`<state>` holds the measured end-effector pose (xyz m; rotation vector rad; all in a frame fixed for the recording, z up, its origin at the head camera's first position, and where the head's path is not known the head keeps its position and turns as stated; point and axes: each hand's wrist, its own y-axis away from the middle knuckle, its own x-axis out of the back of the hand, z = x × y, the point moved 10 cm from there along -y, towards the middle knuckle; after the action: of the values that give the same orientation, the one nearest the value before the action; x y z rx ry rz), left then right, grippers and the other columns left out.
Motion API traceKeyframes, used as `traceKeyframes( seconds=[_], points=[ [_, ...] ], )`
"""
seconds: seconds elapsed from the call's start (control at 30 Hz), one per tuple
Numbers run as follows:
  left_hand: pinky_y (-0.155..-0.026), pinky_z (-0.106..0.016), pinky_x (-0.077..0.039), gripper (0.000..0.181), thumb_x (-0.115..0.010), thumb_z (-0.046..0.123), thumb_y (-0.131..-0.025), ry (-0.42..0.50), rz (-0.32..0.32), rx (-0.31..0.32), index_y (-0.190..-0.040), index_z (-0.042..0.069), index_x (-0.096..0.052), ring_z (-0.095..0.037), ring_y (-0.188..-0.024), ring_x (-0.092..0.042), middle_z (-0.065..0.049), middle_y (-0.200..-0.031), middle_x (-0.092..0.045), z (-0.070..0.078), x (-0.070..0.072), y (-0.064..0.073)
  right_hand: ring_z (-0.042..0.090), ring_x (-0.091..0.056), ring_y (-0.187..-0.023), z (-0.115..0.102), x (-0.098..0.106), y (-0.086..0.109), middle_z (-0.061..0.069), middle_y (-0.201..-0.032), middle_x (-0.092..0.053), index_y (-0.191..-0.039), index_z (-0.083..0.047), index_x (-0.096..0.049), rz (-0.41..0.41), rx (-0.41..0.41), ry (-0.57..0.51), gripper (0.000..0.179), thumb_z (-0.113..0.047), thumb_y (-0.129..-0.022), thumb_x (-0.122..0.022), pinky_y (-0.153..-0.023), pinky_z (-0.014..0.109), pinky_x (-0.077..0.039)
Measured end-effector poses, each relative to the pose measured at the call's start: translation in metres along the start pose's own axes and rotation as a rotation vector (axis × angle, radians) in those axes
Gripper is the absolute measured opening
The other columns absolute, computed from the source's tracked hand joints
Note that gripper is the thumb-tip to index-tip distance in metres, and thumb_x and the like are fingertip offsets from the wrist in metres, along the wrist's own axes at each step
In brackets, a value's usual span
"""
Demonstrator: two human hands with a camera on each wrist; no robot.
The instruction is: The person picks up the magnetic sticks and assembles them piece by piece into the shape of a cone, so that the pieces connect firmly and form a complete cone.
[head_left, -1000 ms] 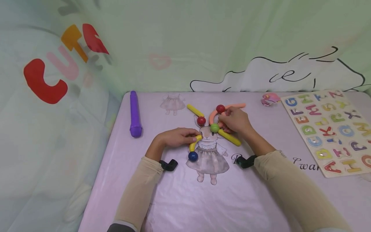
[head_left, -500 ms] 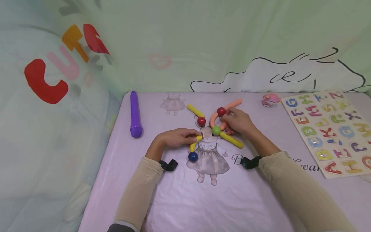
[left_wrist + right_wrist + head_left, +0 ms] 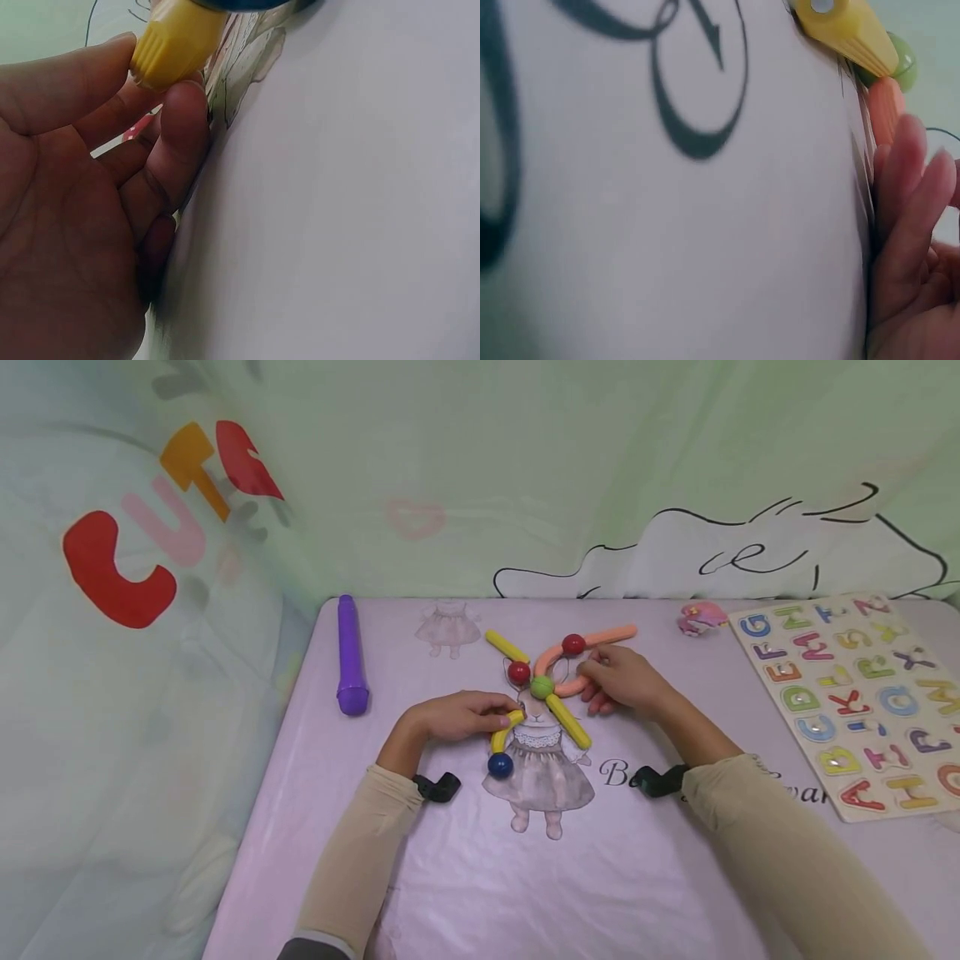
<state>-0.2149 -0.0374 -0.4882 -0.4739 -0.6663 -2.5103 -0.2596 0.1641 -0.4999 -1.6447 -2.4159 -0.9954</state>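
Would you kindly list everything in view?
Glossy balls: two red, one green, one blue, centre
Straight rods: two, yellow, centre
Curved rod: one, yellow, centre
Peach rods: count unclear, centre
Microphone-shaped toy: one, purple, left
Small figurine: one, pink, far edge
Wooden alphabet board: one, beige, right
Printed tablecloth: one, lilac, beneath
Fabric backdrop: one, pale green, behind
Wrist devices: two, black, wrists
Sleeves: two, beige, forearms
Left hand: one, pinching curved rod
Right hand: one, pinching peach rod

- Joined sticks and balls (image 3: 570, 722): on the table (image 3: 600, 893), behind and left of your right hand (image 3: 624, 681).
- Microphone toy (image 3: 351, 652): left of your left hand (image 3: 463, 716).
- Letter board (image 3: 819, 712): to your far right.
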Motion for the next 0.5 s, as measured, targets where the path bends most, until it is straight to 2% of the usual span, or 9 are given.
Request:
traceKeyframes(
  seconds=[0.1,0.27,0.37,0.5],
  points=[
    [-0.117,-0.039,-0.036,0.038,-0.052,0.025,-0.107,0.003,-0.001,-0.004,-0.142,0.012,-0.057,-0.016,-0.126,-0.051,-0.004,-0.136,-0.061,0.0,0.0,0.0,0.016,-0.066,-0.059,0.002,-0.001,0.001,0.007,-0.078,-0.066,-0.108,-0.001,-0.053,-0.031,0.008,-0.035,0.027,-0.027,-0.104,-0.047,-0.056,0.03,-0.056],
    [-0.116,-0.036,-0.036,0.038,-0.052,0.026,-0.107,0.004,-0.005,-0.002,-0.142,0.013,-0.057,-0.015,-0.124,-0.051,-0.003,-0.134,-0.062,-0.001,0.0,0.0,0.016,-0.063,-0.056,0.001,-0.001,0.003,0.003,-0.069,-0.055,-0.102,0.0,-0.058,-0.038,0.023,-0.017,0.035,-0.033,-0.105,-0.05,-0.055,0.029,-0.055],
    [-0.115,-0.035,-0.037,0.038,-0.052,0.026,-0.107,0.004,-0.008,-0.004,-0.142,0.013,-0.058,-0.015,-0.122,-0.051,-0.003,-0.132,-0.062,-0.001,0.0,-0.001,0.017,-0.065,-0.058,-0.001,-0.001,0.004,0.003,-0.069,-0.056,-0.103,-0.003,-0.058,-0.035,0.03,0.035,0.042,-0.045,-0.102,-0.058,-0.056,0.029,-0.055],
    [-0.115,-0.036,-0.037,0.039,-0.052,0.026,-0.107,0.005,-0.007,-0.01,-0.142,0.012,-0.057,-0.016,-0.123,-0.052,-0.004,-0.133,-0.061,0.001,0.0,0.0,0.022,-0.067,-0.067,-0.01,-0.002,0.004,0.006,-0.077,-0.063,-0.103,-0.009,-0.057,-0.022,0.067,0.141,0.049,-0.056,-0.093,-0.068,-0.062,0.029,-0.056]
  ],
)
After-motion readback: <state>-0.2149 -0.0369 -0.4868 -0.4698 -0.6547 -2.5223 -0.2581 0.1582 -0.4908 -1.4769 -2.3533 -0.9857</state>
